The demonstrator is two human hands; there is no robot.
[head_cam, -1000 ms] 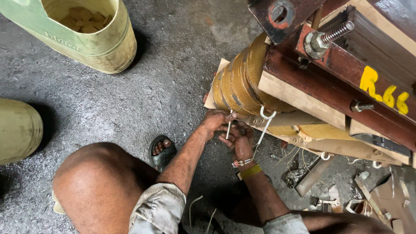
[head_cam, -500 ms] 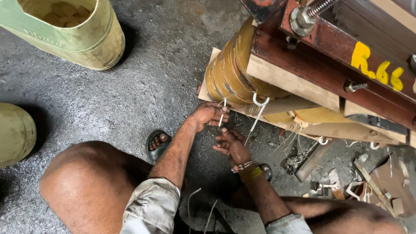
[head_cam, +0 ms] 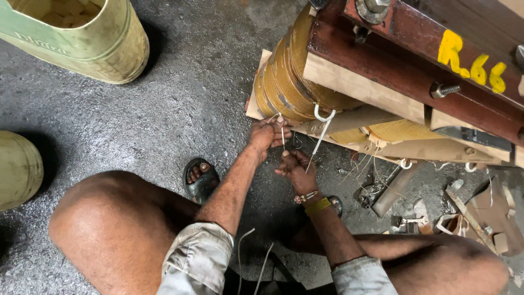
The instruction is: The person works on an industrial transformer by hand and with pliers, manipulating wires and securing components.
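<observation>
The person squats on the grey floor [head_cam: 164, 109] beside a big coil winding [head_cam: 289, 76] wrapped in yellowish paper, clamped under a dark red steel frame [head_cam: 393, 60] with wooden blocks [head_cam: 355, 84] between. The left hand [head_cam: 268, 134] is up against the lower edge of the winding, fingers pinched shut around a thin white tie tape [head_cam: 282, 134] that runs down from the coil. The right hand [head_cam: 295, 166] sits just below it, fingers curled in on the lower end of the same strand, though from here I can't quite tell whether it grips the tape or only steadies it. Just beside them a second white tape loop [head_cam: 323, 116] hangs from the winding with its tail dangling free. It looks to me like a binding step in hand: a tie being drawn snug at the coil's bottom edge. The next move would call for even tension between both hands and a firm pinch while the strand is knotted or pulled through, without tearing the paper wrap. A green-rimmed bin [head_cam: 82, 38] stands well apart, and scraps [head_cam: 469, 218] lie near the frame.
</observation>
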